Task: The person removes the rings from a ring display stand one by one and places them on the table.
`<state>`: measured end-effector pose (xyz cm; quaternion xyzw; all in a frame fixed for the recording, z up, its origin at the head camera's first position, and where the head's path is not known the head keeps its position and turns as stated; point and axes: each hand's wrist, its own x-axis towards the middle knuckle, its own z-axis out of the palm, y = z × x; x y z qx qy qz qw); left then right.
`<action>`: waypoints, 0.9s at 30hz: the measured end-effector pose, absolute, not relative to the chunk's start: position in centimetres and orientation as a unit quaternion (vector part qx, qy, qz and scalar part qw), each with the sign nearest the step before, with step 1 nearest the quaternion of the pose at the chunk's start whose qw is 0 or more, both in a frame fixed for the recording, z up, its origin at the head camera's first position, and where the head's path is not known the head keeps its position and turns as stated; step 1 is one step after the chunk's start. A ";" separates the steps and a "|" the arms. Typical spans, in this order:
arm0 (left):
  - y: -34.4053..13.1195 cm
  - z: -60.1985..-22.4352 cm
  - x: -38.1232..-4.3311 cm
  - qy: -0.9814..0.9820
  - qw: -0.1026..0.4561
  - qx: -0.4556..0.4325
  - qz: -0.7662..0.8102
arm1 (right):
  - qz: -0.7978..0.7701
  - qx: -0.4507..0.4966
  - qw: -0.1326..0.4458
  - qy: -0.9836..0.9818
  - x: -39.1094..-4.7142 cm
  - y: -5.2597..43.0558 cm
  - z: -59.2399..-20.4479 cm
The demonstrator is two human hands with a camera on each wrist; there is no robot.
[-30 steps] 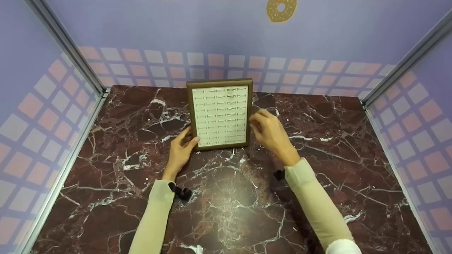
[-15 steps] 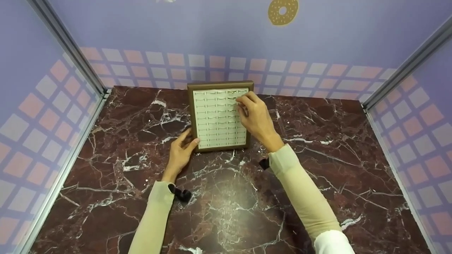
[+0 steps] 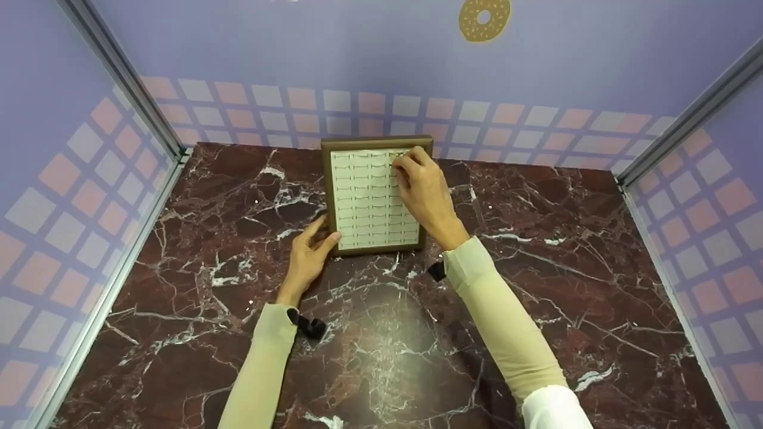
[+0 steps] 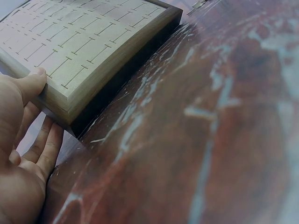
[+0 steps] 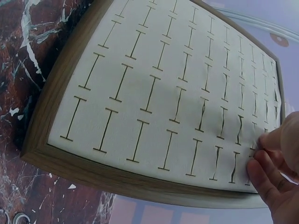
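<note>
A ring display tray point(image 3: 357, 196) with a brown wooden frame and rows of slits in a pale pad stands tilted on the table. My left hand point(image 3: 307, 253) grips its lower left edge, thumb on the front and fingers at the side and behind. At the upper right of the pad, my right hand point(image 3: 426, 190) pinches what seems to be a small ring, mostly hidden by the fingertips. A gold-coloured glint point(image 3: 398, 155) shows in the top row beside those fingers. In the right wrist view, the thumb and fingertips point(image 5: 262, 142) touch the pad at a slit.
The dark red marbled table point(image 3: 238, 357) spreads around the tray. Loose metal rings point(image 5: 21, 217) lie on it beside the tray's lower right. A purple back wall point(image 3: 298, 53) stands close behind, with side walls point(image 3: 47, 238) at left and right.
My right hand has moved from beside the tray's right edge up and left onto the pad's upper right. The left hand keeps its grip on the tray.
</note>
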<state>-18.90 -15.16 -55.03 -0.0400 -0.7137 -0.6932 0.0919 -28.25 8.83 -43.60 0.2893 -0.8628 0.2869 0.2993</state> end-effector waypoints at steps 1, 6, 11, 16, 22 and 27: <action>-15.2 -55.0 -18.9 -0.715 0.091 -0.039 -0.692 | 0.287 0.290 0.300 -0.862 -28.3 8.8 -43.6; -15.2 -55.0 -18.9 -0.714 0.090 -0.037 -0.694 | 0.287 0.289 0.300 -0.863 -28.2 8.8 -43.5; -15.1 -55.0 -18.9 -0.710 0.091 -0.034 -0.697 | 0.280 0.285 0.296 -0.868 -28.1 8.8 -43.4; -15.1 -55.0 -18.9 -0.714 0.096 -0.033 -0.692 | 0.280 0.273 0.285 -0.875 -28.0 8.8 -43.4; -15.0 -55.0 -18.9 -0.715 0.096 -0.038 -0.691 | 0.280 0.266 0.274 -0.881 -27.8 8.9 -43.1; -15.1 -55.1 -18.8 -0.717 0.095 -0.032 -0.690 | 0.278 0.272 0.274 -0.880 -27.6 9.0 -43.0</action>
